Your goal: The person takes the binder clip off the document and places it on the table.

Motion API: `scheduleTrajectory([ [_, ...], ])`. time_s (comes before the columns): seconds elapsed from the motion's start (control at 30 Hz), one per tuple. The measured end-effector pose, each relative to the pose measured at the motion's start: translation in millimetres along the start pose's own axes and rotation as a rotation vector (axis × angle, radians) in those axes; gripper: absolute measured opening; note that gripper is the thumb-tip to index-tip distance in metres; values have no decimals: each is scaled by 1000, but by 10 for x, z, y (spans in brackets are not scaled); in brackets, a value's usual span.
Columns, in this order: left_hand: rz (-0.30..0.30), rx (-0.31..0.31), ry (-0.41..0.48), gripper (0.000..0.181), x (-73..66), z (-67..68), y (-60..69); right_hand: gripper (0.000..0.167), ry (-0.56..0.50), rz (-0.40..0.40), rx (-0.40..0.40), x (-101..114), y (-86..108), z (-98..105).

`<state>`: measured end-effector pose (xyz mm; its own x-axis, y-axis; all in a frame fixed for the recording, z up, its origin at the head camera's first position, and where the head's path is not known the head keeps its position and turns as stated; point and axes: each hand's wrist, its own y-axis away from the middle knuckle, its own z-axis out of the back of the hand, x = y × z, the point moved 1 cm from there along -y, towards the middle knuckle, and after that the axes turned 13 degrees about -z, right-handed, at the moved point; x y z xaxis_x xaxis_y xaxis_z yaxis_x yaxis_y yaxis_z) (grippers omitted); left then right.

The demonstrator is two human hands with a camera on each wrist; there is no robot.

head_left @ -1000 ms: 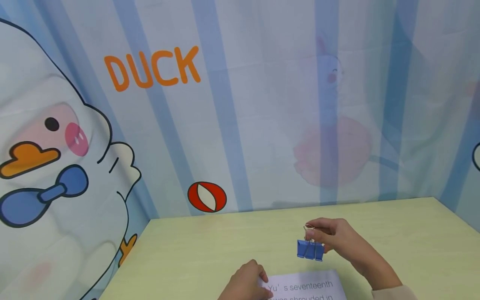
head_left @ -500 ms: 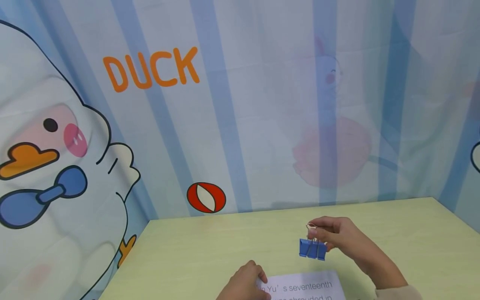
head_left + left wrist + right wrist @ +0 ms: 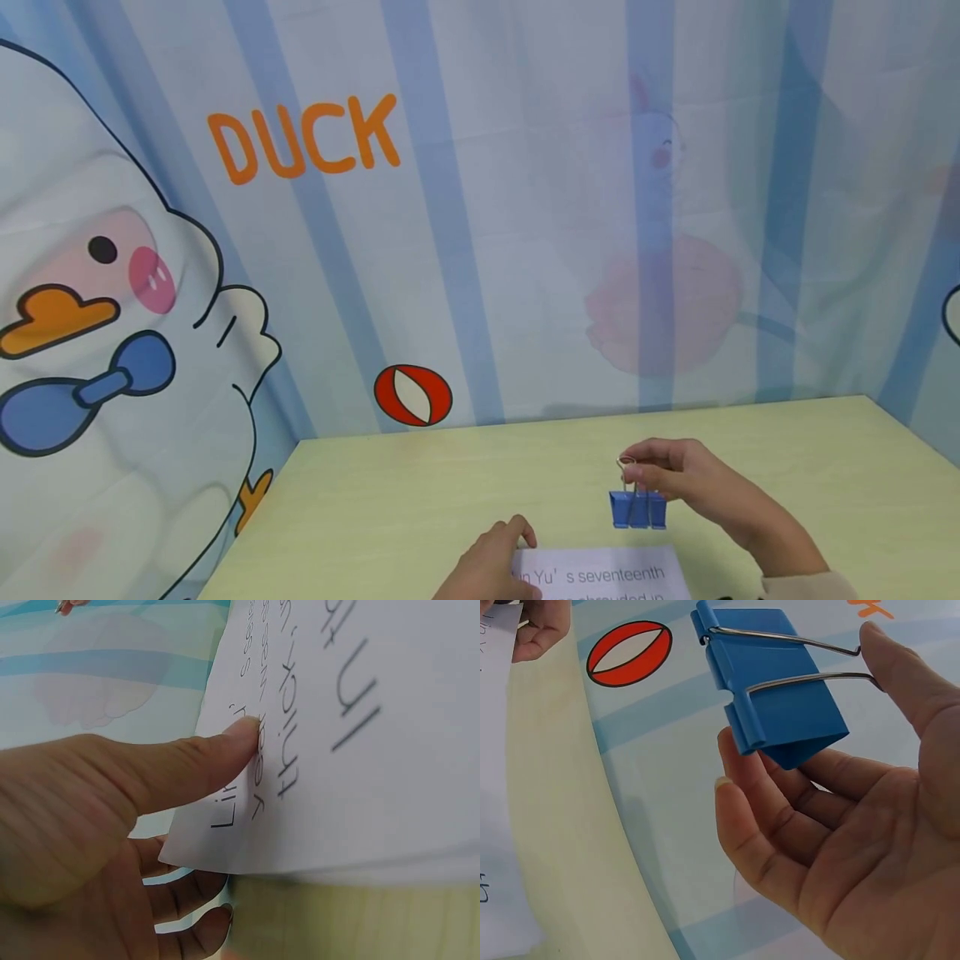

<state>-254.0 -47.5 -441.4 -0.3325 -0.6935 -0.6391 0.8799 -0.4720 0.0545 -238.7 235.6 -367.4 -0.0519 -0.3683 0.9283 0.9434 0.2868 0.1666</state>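
Observation:
A blue binder clip with silver wire handles hangs from my right hand, above and behind the paper in the head view. In the right wrist view, my thumb presses the wire handles of the clip, and the curled fingers lie below its body. White printed paper is at the bottom of the head view, with my left hand at its left edge. The left wrist view shows that thumb on top of the paper and the fingers behind it. A second layer shows along the paper's edge.
A pale yellow table spreads under the hands. Behind it hangs a blue striped curtain printed with a duck, a red and white ball and orange letters.
My right hand has shifted slightly right and then down with the binder clip, which has turned a little. The left index finger has lifted slightly at the paper's corner.

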Motion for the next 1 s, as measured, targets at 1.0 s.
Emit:
scheduleTrajectory([
  [1.0, -5, -6, 23, 44, 23, -8, 33, 48, 36, -40, 36, -162, -3, 210],
])
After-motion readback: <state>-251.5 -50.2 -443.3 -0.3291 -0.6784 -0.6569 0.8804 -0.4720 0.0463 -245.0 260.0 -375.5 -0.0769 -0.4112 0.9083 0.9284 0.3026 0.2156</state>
